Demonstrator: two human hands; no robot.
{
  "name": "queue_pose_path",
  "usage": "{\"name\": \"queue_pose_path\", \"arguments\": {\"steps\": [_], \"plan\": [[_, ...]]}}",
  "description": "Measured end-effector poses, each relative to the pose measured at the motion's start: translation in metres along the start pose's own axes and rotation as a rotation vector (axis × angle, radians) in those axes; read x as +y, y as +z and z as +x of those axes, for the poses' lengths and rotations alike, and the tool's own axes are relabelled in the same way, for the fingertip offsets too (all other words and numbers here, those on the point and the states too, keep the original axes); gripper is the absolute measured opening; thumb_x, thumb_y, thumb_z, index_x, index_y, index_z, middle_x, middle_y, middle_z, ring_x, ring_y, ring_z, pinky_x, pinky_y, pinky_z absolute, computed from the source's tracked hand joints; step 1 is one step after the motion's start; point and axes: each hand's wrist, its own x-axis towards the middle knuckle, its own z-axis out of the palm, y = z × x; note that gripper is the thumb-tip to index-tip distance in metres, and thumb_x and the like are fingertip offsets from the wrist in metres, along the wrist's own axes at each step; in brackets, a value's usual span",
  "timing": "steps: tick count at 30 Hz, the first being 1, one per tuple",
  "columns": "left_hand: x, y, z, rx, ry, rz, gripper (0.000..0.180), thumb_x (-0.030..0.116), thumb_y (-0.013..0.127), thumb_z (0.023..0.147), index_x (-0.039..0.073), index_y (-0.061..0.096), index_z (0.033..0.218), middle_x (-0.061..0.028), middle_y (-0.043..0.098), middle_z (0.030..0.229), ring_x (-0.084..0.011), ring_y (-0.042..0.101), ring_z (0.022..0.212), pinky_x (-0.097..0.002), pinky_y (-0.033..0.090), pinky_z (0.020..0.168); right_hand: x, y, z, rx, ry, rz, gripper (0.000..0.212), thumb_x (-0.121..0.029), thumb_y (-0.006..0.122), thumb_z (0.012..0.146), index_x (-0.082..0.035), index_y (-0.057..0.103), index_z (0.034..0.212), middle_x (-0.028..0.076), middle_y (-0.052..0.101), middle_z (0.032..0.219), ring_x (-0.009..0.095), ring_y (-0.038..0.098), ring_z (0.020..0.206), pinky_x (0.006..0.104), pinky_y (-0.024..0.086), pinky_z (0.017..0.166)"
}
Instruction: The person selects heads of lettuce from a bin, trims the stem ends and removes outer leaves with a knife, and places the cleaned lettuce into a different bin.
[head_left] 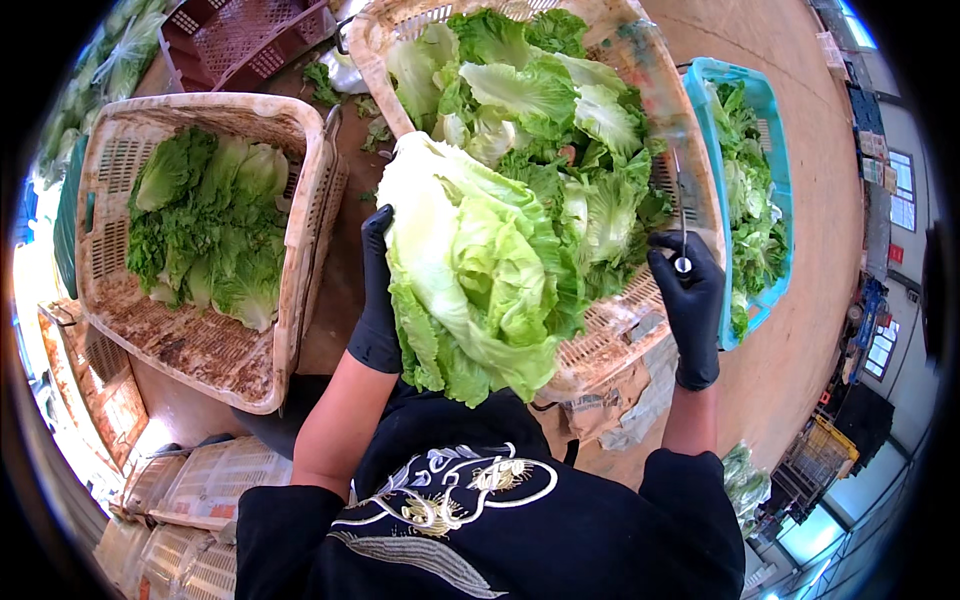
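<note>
My left hand (376,300), in a black glove, holds a large head of napa cabbage (470,270) from its left side. The head is tilted, its white stalk side toward the upper left and its pale green frilly leaves spread below. My right hand (690,300), also gloved in black, is closed around the handle of a slim knife (681,190), whose blade points away from me. The knife is apart from the cabbage, over the right side of a beige plastic crate (700,150). Loose cabbage leaves (520,90) fill that crate, partly hidden by the head.
To the left stands another beige crate (190,345), dirt-stained, with green leaves (210,220) inside. A turquoise crate (785,200) of leaves is at the right. Behind lies a maroon crate (235,50). Stacked crates (210,480) stand at the lower left.
</note>
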Motion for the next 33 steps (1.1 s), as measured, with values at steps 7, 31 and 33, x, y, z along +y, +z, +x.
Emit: {"name": "queue_pose_path", "arguments": {"steps": [7, 31, 33], "plan": [[-0.012, -0.003, 0.008, 0.000, 0.309, 0.233, 0.021, 0.006, 0.043, 0.086, 0.002, 0.051, 0.106, -0.0047, 0.057, 0.094, -0.0125, 0.057, 0.080, -0.0267, 0.049, 0.067, -0.061, 0.008, -0.009, -0.242, -0.479, 0.299, 0.030, -0.005, 0.067, 0.063, -0.004, 0.058, 0.092, 0.008, 0.060, 0.086, 0.023, 0.058, 0.080, 0.0308, 0.046, 0.068], [-0.027, 0.018, 0.001, -0.297, -0.226, 0.055, 0.050, 0.038, 0.038, 0.087, 0.005, 0.032, 0.125, -0.0156, 0.045, 0.112, -0.0264, 0.048, 0.097, -0.0388, 0.043, 0.083, -0.057, -0.053, 0.032, 0.131, 0.000, 1.128, 0.068, -0.030, 0.065, 0.072, 0.003, 0.035, 0.123, 0.018, 0.038, 0.126, 0.030, 0.042, 0.113, 0.0455, 0.030, 0.099], [-0.032, 0.031, -0.003, -0.308, -0.257, 0.020, 0.052, 0.040, 0.038, 0.086, 0.005, 0.031, 0.125, -0.0161, 0.044, 0.113, -0.0269, 0.048, 0.098, -0.0391, 0.042, 0.084, -0.040, -0.091, 0.059, -0.423, -0.237, 1.053, 0.062, -0.032, 0.059, 0.076, 0.003, 0.037, 0.122, 0.017, 0.046, 0.119, 0.024, 0.048, 0.107, 0.0367, 0.035, 0.095]]}}
